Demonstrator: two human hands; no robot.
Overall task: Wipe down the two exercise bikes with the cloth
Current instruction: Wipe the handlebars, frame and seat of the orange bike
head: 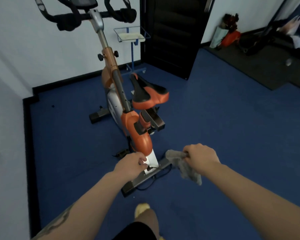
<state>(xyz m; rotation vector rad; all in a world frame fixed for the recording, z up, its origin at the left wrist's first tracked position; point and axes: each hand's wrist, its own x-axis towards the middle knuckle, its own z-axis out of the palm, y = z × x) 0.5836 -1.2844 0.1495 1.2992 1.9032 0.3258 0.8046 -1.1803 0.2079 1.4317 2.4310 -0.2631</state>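
An orange and white exercise bike [142, 141] stands on the blue floor in front of me, its black and orange saddle [149, 94] near the middle and black handlebars [71, 19] at the top left. My right hand [201, 158] grips a grey cloth [184, 165] that hangs just right of the bike's rear post, above the rear base bar [145, 179]. My left hand [130, 165] rests against the white lower part of the frame, fingers curled at a small plug and cable there. A second bike is not clearly visible.
A black door [173, 35] stands open behind the bike. A blue wire stand with a tray [132, 36] is by the wall. Dark equipment and an orange object [230, 38] sit on a black mat at the far right. My foot [140, 210] is below.
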